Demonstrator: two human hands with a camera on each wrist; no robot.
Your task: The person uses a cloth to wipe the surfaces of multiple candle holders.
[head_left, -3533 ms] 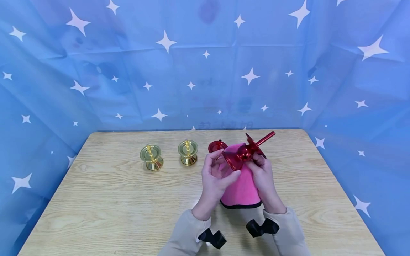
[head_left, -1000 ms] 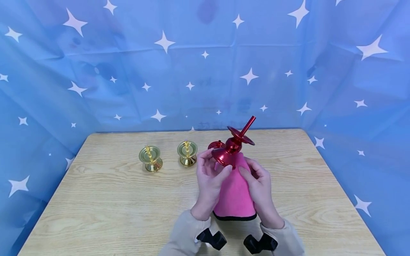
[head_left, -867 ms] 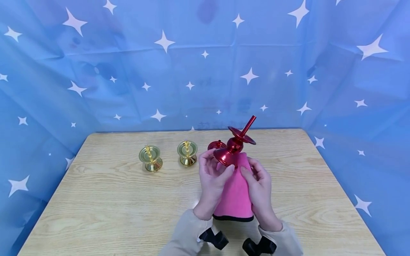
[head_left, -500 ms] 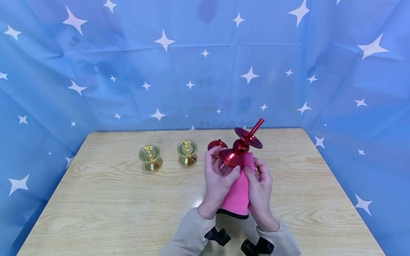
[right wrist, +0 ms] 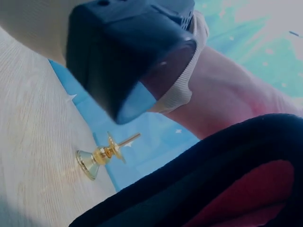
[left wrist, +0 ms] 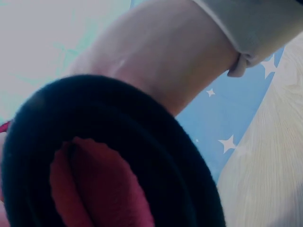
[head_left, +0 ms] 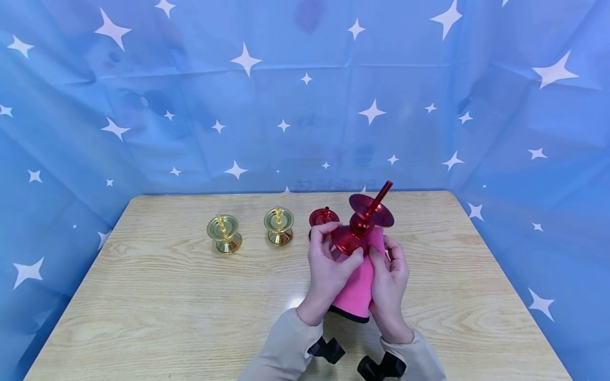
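My left hand (head_left: 329, 272) grips the flared base of a shiny red candle holder (head_left: 350, 239), thumb in front and fingers behind. The holder is tilted in the air, its dish and thin stem pointing up and to the right. My right hand (head_left: 389, 288) pinches a pink cloth (head_left: 355, 295) with black edging against the right side of the base. The cloth hangs down between my wrists. Close up, its black edge (left wrist: 111, 106) covers much of the left wrist view, and the cloth edge (right wrist: 189, 170) blocks the right wrist view's lower part. Fingertips inside the cloth are hidden.
A second red candle holder (head_left: 324, 216) stands behind my left hand, partly hidden. Two brass-coloured candle holders, one nearer (head_left: 279, 233) and one farther left (head_left: 226, 238), stand on the wooden table (head_left: 167, 296). A starry blue curtain (head_left: 305, 106) surrounds the table.
The right hand has shifted from under the dish to the base since the earliest frame. Over the last second both hands, holder and cloth moved slightly right, and the dish turned more toward the head camera.
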